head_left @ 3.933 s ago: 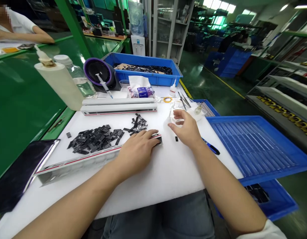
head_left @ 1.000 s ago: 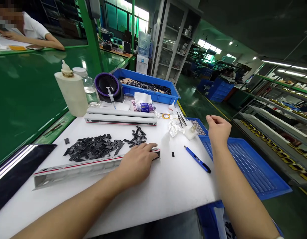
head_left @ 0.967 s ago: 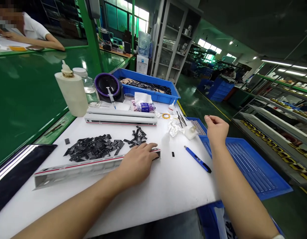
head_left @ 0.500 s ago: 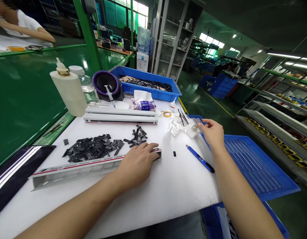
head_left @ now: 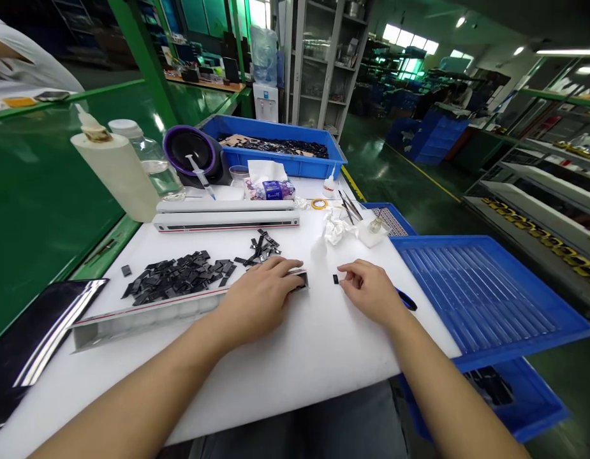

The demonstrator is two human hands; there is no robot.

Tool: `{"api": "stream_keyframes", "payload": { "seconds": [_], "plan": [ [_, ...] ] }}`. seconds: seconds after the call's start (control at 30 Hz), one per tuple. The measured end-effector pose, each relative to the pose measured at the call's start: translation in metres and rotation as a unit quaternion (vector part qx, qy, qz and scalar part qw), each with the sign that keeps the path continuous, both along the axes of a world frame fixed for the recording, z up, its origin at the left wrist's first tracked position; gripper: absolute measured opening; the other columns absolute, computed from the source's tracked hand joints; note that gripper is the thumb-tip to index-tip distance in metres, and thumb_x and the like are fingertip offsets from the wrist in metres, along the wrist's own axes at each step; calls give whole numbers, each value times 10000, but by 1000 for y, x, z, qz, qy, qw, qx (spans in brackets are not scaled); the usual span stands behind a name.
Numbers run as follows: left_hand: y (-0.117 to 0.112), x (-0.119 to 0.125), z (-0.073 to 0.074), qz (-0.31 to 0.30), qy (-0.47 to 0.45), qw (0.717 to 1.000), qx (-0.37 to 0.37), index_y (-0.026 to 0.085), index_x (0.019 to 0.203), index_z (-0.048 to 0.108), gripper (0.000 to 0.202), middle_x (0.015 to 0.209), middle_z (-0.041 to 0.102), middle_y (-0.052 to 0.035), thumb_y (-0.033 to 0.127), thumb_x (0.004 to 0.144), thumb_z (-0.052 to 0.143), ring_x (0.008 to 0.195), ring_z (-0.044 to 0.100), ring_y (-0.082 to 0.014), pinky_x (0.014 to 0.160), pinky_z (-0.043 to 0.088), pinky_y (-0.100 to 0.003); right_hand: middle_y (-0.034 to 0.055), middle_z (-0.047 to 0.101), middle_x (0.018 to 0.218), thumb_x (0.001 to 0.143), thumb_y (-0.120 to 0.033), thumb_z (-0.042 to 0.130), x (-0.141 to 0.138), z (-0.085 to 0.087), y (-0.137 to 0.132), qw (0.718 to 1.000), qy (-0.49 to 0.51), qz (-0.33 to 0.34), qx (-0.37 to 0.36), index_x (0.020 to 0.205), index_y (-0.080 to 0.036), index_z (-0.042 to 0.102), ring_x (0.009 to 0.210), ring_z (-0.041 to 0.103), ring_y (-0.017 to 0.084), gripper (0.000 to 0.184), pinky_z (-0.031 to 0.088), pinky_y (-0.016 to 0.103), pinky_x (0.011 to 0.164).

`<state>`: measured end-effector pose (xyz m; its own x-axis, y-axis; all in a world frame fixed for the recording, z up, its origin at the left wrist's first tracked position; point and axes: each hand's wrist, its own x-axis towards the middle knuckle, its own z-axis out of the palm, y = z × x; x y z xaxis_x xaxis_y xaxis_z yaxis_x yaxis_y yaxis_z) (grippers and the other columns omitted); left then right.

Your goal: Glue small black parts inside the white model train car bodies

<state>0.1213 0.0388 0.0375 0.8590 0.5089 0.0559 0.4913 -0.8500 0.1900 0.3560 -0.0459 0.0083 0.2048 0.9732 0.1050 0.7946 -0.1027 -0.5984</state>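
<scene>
My left hand [head_left: 259, 296] lies over the right end of a long white channel-shaped rail [head_left: 146, 319] with a red stripe, its fingers curled over the top edge. Just left of my right hand's fingertips, a small black rectangular piece [head_left: 335, 279] rests on the white tabletop. My right hand [head_left: 368, 290] has thumb and forefinger slightly apart beside that piece, with nothing visible between them. A blue pen-like tool [head_left: 406, 299] is mostly covered by this hand. Behind the rail is a heap of black pieces [head_left: 180, 277], with a smaller pile [head_left: 263, 245] near my left fingers.
Another white rail [head_left: 228, 220] lies farther back. Beyond it stand a syringe [head_left: 201, 175], a tissue pack [head_left: 270, 189] and a blue bin [head_left: 275, 162]. Crumpled tissue [head_left: 335, 228], tweezers [head_left: 349, 207] and a small glass bottle [head_left: 375, 224] are at right, near a blue tray [head_left: 490, 299].
My right hand has left the small bottle and come down toward me and left, to the lone black piece. My left hand stays on the rail. The view has shifted slightly.
</scene>
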Motion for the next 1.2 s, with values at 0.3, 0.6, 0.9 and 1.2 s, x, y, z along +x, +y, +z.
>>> {"api": "stream_keyframes", "payload": {
  "seconds": [0.3, 0.6, 0.9, 1.2],
  "plan": [
    [10, 5, 7, 4, 20, 1000, -21, 296, 1158, 687, 374, 1466, 503, 1, 202, 914, 419, 1330, 455, -272, 1084, 440, -490, 26, 642, 968, 845, -204, 592, -8, 5, -3, 998, -64, 12, -3, 1080, -227, 746, 844, 607, 159, 281, 444, 294, 787],
    [5, 3, 6, -6, 2, 1000, 4, 278, 1163, 693, 375, 1444, 531, -22, 201, 913, 424, 1329, 460, -272, 1096, 434, -498, 47, 653, 951, 832, -144, 602, -11, 0, -6, 996, -81, 10, 46, 1011, -201, 720, 842, 618, 185, 222, 460, 306, 763],
    [1, 2, 4, 10, -19, 999, 24, 237, 1142, 703, 355, 1410, 560, -56, 196, 894, 453, 1315, 489, -280, 1092, 451, -489, 49, 642, 974, 827, -84, 546, -8, -3, -15, 981, -114, 99, 122, 1050, -181, 688, 797, 607, 176, 282, 473, 306, 750],
    [-12, 12, -7, -18, -31, 992, 119, 84, 1243, 645, 402, 1415, 562, -140, 113, 900, 437, 1266, 564, -279, 1091, 474, -438, -7, 549, 710, 867, -157, 547, -4, 2, -16, 966, 38, 9, 256, 754, -187, 595, 620, 496, 123, 127, 413, 267, 613]
  ]
}}
